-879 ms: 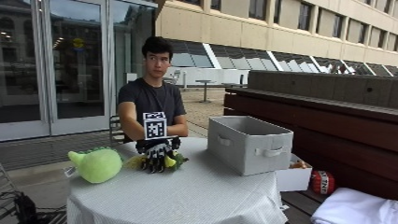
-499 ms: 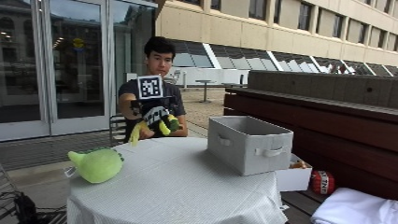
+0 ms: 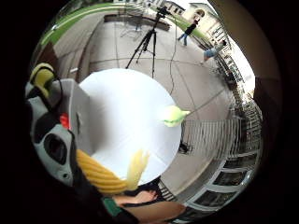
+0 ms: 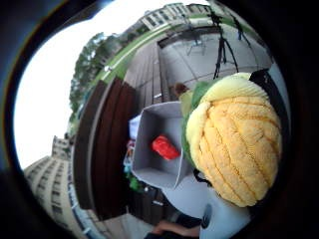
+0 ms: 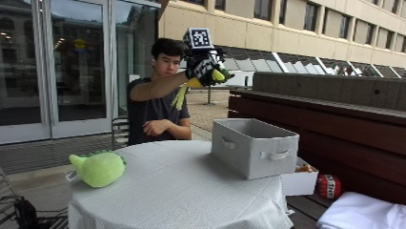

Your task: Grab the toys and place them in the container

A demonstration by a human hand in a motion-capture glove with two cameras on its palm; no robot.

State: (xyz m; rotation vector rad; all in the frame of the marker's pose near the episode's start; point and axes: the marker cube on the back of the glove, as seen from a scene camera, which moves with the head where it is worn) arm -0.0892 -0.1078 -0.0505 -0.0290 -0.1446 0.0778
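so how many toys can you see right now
3: a yellow knitted toy held in the gloved right hand above the grey container, a green plush on the table, a red toy inside the container. More may be hidden inside.

No readable text, label, brand or number on anything

The yellow knitted corn-shaped plush toy (image 4: 237,149) has a rough, ribbed yarn surface with soft green cloth leaves. The light green plush dinosaur toy (image 5: 98,168) looks fuzzy and matt. The grey rectangular fabric container (image 5: 254,145) has matt woven cloth walls. A small red toy (image 4: 165,148) inside it looks smooth. A white, finely textured cloth covers the round tabletop (image 5: 184,195). The black-gloved right hand (image 5: 204,67) looks matt.
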